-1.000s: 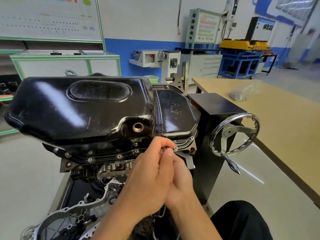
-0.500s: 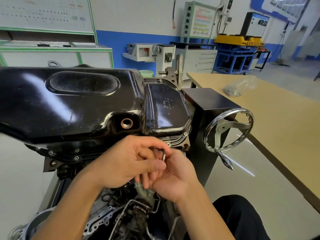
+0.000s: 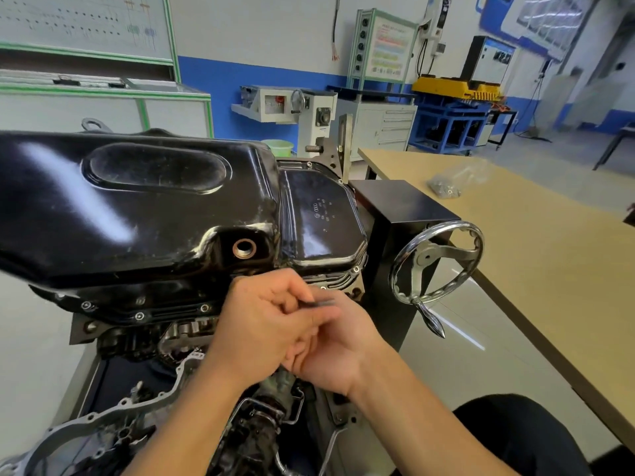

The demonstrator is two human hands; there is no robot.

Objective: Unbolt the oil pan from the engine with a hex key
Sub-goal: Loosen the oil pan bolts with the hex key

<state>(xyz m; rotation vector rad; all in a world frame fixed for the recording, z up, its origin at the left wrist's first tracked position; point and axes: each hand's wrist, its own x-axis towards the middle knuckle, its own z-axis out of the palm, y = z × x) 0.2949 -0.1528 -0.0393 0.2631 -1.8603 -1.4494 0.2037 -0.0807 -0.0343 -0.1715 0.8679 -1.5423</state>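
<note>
Just below the middle of the frame, the left hand (image 3: 264, 324) is curled with its thumb and fingertips pinching a short grey bar, which I take to be the hex key (image 3: 323, 301). The right hand (image 3: 338, 352) lies under and against it. Its fingers are tucked behind the left hand, so I cannot tell whether it grips the key too.

Both hands sit at the lower edge of the black oil pan (image 3: 144, 204), which fills the upper left of the frame on top of the upturned engine (image 3: 185, 333). Several flange bolts (image 3: 139, 316) remain in place to the left of the hands.

To do this step well:
- Push the key fully into the socket head before turning.
- Keep it square to the bolt so the hex does not round.
- Steady the short leg with one hand while the other swings the long one.
- Crack each bolt loose before spinning any of them out.

The key is blurred and its tip is covered, so which bolt it is on, or whether it is seated at all, does not show. The pan's left end runs out of the frame, and its far flange is hidden behind its own bulk. On the counter (image 3: 536, 255) at the right, the contents of the plastic bag (image 3: 450, 182) are too small to make out.
</note>
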